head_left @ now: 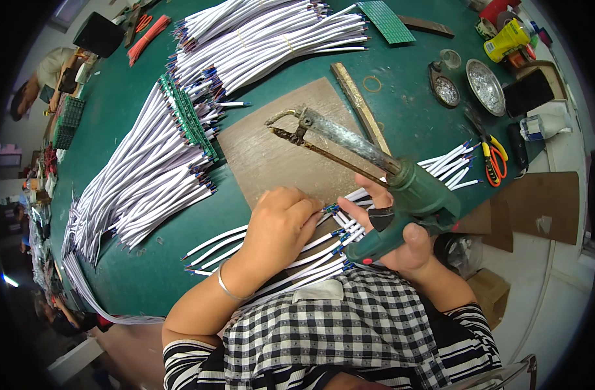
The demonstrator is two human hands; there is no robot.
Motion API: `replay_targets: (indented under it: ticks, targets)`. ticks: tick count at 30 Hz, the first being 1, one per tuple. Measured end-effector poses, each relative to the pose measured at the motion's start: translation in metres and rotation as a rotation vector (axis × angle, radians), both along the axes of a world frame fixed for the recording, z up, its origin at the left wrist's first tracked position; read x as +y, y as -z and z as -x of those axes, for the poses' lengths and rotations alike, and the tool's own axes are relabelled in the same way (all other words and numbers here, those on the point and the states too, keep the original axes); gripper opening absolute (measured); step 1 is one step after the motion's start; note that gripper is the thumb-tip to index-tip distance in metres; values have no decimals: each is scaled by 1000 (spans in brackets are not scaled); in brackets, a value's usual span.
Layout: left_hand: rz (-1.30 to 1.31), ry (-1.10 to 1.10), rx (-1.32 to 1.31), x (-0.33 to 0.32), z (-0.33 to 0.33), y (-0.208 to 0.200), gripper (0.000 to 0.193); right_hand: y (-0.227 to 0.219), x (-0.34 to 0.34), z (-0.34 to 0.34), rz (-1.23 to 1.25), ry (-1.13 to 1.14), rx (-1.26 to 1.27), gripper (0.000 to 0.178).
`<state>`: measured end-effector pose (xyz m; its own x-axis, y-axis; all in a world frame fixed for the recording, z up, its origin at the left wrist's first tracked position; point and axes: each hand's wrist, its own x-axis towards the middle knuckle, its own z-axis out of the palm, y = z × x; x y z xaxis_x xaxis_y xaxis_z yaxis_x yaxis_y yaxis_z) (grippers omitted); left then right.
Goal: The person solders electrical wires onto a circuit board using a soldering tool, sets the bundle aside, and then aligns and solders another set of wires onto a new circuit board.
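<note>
Just past the checked apron, white cables lie loosely across the counter's near edge, where a brushing forearm could scatter them. The left hand appears to pinch their coloured ends; the right hand wraps the green soldering gun. If hot, its tip, poised over the brown board, could burn knuckles should that wrist dip, or scorch bundles beyond if swung wide.
</note>
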<state>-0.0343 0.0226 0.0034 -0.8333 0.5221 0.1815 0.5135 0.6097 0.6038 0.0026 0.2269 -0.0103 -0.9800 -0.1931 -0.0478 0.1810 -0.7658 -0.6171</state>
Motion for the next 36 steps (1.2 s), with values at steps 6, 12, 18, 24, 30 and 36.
replay_targets:
  ticks: [6,12,18,24,30,36]
  targets:
    - [26,-18,-433,5,9,-27,12,5,-2,-3,3,56,1,87]
    - [-1061,-413,-1325,6,-21,8,12,9,-3,-1,-85,39,32,81]
    - [-1018,-484,-1084,18,-33,7,13,7,-3,-1,-110,-23,11,84]
    - [-35,-32,57,7,-17,-3,23,12,-3,-2,-103,-27,19,83]
    - [183,137,228,3,-15,-6,30,-2,2,-11,-122,-17,-73,81]
    - [197,192,226,-6,-15,-3,31,-10,68,-60,-1032,-141,176,60]
